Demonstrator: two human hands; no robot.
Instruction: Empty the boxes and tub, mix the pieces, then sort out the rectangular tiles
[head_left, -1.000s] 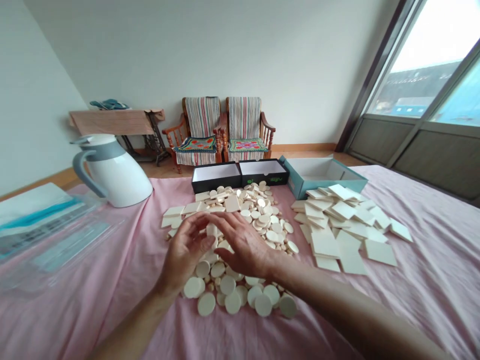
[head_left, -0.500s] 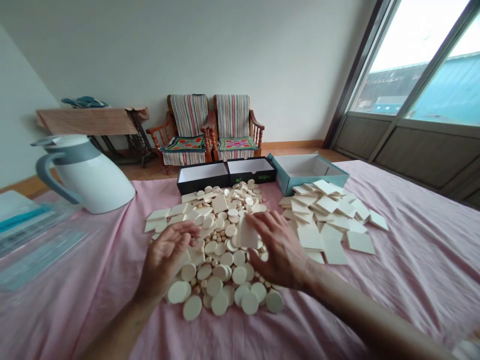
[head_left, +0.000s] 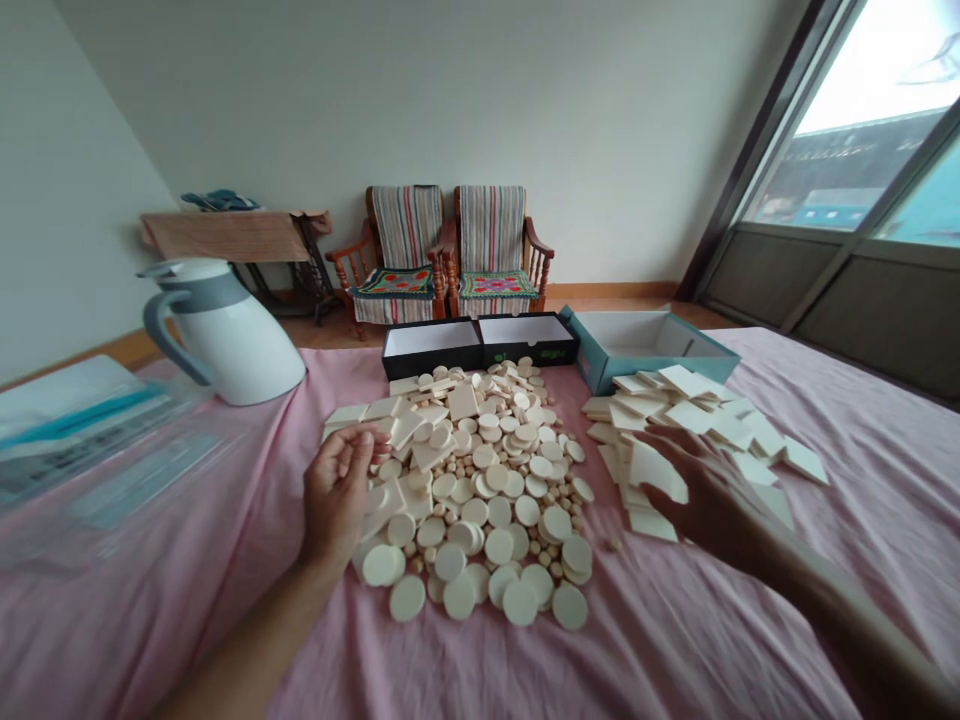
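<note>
Pale squares point(head_left: 684, 382) lie beneath the right hand point(head_left: 701, 485), fingers half-open; placing seems in hand, requiring clean release. Left hand point(head_left: 336, 490) fingers curl; both holds unclear.

Home: wooden armchairs point(head_left: 407, 235), colourful seat pads point(head_left: 493, 285), cloth-draped table point(head_left: 232, 238).

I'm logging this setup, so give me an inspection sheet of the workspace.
Surface: wrinkled pink cloth.
Pieces: round discs, small balls and some square tiles mixed in one pile; a separate tile pile at right; two black boxes and a teal box behind.
Clutter: white jug and clear plastic packaging at left.
Hands: left hand at the mixed pile's left edge; right hand over the separate tile pile; grip unclear for both.
Cables: nothing seen.
Surroundings: two armchairs, a cloth-covered table, a window.
</note>
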